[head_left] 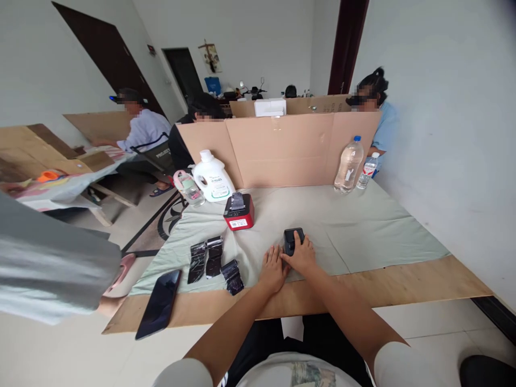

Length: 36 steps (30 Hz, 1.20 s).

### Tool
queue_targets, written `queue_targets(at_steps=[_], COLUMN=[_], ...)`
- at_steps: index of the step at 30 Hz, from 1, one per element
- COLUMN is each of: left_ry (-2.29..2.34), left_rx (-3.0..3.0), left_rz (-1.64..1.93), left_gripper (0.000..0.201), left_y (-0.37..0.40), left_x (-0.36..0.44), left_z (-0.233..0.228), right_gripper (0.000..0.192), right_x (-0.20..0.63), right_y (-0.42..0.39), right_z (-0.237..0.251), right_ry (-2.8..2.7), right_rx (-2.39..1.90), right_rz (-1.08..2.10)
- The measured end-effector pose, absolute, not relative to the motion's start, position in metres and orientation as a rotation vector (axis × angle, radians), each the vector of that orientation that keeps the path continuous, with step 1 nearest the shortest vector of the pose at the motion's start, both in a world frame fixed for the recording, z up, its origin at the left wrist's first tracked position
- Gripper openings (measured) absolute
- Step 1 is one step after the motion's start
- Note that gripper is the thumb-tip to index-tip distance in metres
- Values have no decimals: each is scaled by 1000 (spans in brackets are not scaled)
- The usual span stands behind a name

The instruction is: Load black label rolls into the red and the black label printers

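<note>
In the head view, your right hand [303,256] is curling around a small black boxy device [291,239], fingers wrapping its sides, on the pale green cloth [363,231] in front of the red label printer [239,212]. Your left hand [272,269] is lying flat and empty, fingers spread, touching the right hand just left of the device. Left of the printer's front, three black foil wrappers [213,260] and one dark phone [159,303] are lying. Behind it, one white jug [212,176] is standing.
</note>
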<state>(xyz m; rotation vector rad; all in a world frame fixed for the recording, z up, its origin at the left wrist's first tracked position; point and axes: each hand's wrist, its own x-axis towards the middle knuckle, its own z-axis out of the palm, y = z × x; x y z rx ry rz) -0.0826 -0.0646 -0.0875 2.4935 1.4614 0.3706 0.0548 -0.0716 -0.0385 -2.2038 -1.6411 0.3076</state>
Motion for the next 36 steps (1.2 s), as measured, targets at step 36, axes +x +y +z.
queue_targets(at_steps=[36], left_ry=[1675], left_rx=[1108], left_rz=[1448], left_gripper=[29], left_y=[93], left_x=[-219], left_z=[-22], right_gripper=[65], right_x=[104], right_y=[105], right_z=[-30], right_ry=[-1778], right_rx=[-1836], right_rz=[414])
